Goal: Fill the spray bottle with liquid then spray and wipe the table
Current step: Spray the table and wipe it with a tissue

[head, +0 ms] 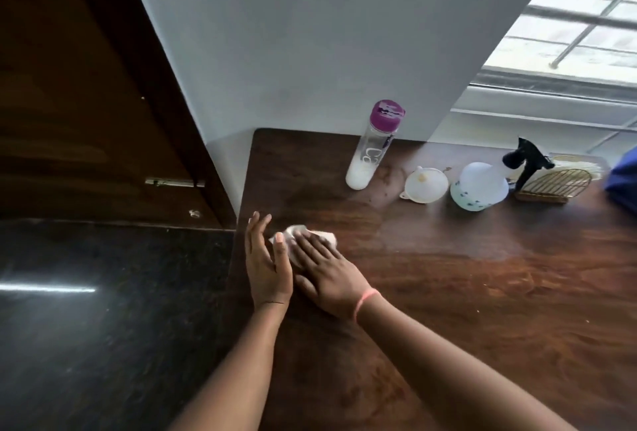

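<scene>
A crumpled white tissue (325, 237) lies on the dark wooden table (482, 275) near its left edge. My right hand (327, 275) presses flat on top of the tissue, fingers spread. My left hand (267, 258) stands on its edge just left of the tissue, fingers straight, holding nothing. The white spray bottle (481, 186) with a black trigger head stands at the back right. A white funnel (425, 185) lies beside it. A tall clear bottle (370, 151) with a purple cap and a little white liquid at its bottom stands by the wall.
A gold wire holder (551, 182) with white napkins sits behind the spray bottle, and something blue (622, 179) is at the right edge. A black stone counter (113, 310) adjoins the table's left edge. A wall corner and a window stand behind.
</scene>
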Available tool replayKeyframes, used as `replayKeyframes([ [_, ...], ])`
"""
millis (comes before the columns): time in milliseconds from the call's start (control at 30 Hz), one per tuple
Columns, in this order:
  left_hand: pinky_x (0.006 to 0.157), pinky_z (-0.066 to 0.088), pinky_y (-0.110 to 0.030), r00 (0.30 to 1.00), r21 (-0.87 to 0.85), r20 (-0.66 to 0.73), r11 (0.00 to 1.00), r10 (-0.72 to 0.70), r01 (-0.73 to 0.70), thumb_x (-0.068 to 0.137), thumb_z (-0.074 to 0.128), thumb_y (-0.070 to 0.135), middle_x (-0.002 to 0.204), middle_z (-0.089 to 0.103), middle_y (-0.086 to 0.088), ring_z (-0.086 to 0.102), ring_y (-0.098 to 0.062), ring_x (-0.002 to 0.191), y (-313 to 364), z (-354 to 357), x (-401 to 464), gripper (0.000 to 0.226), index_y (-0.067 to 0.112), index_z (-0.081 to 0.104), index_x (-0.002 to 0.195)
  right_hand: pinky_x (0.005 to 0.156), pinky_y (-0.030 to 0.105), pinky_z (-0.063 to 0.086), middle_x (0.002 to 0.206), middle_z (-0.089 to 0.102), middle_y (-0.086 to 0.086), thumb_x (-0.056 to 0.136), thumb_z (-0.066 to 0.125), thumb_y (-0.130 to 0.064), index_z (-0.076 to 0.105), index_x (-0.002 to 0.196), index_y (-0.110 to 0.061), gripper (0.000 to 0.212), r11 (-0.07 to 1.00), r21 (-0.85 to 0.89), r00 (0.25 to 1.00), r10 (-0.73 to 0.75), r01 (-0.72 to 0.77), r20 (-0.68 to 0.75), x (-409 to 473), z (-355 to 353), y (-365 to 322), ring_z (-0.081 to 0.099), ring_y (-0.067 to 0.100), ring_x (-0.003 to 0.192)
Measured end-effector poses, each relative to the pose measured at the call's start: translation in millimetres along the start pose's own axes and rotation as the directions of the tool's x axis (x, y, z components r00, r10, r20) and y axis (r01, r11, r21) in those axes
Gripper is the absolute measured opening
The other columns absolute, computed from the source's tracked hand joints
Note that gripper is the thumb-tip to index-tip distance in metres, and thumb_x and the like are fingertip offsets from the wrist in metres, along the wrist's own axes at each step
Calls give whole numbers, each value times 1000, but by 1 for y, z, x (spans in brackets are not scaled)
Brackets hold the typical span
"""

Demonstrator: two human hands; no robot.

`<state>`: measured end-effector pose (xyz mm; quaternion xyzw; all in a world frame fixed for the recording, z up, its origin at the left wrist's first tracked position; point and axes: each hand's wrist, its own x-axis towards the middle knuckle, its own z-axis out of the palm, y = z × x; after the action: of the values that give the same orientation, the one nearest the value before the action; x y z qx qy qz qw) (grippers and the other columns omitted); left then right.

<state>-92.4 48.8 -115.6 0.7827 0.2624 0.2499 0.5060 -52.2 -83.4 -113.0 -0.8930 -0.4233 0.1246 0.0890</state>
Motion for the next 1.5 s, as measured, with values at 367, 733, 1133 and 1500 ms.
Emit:
replayKeyframes([
  [367, 106, 28, -22, 999, -1, 34, 1000, 22, -22, 92, 28, 57, 147, 42, 1, 31, -10, 140, -3, 1, 0, 61, 15, 57, 125, 119, 42, 7, 156, 17, 22, 93, 33, -51, 21, 146, 2, 76, 213, 311, 196, 977, -926, -84, -201, -11, 120, 9, 31, 146],
  [733, 103, 29, -14, 997, -7, 19, 997, 73, -73, 93, 32, 50, 134, 53, -11, 47, -20, 127, -6, -1, 0, 58, 6, 64, 112, 119, 34, -6, 160, 1, 3, 94, 33, -46, 5, 152, -20, 70, 995, 37, 994, 98, -97, -41, -92, 31, -76, -7, 17, 147],
  [1133, 103, 36, -32, 1000, -6, 0, 1000, -23, 23, 93, 33, 47, 127, 57, -7, 49, -18, 122, -1, 3, -1, 53, 9, 68, 105, 120, 41, 2, 160, 3, 13, 95, 28, -50, 10, 151, -5, 74, 353, 239, 345, 936, -905, -74, -260, 3, 90, -2, 23, 148],
  [1500, 100, 43, -27, 991, -42, -20, 990, -133, 132, 91, 48, 35, 120, 61, -1, 55, -10, 113, -1, 11, 2, 32, 12, 70, 99, 119, 38, 1, 160, 7, 6, 93, 37, -51, 13, 151, -15, 72, 981, 102, 984, 171, -166, -49, -154, 54, -114, 3, 19, 148],
])
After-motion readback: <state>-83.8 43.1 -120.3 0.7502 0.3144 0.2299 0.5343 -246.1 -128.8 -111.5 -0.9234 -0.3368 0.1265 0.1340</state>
